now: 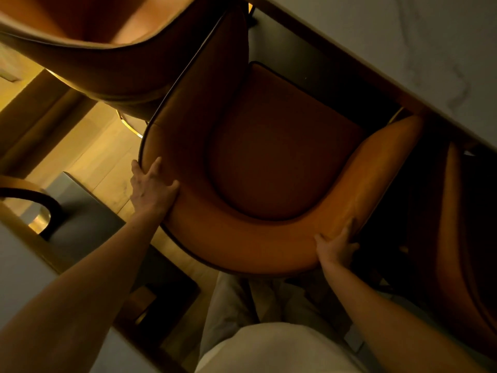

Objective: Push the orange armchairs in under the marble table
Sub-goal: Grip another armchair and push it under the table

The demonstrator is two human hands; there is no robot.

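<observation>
Head view: three orange armchairs (113, 65), one marble table (430, 49), left hand (152, 188) and right hand (337, 246) (both grips on the middle armchair (242, 246))

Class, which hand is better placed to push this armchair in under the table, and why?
Left, probably. The left hand grips the armchair more squarely behind the seat, its forearm pointing toward the table; the right hand grips further round the side.
</observation>
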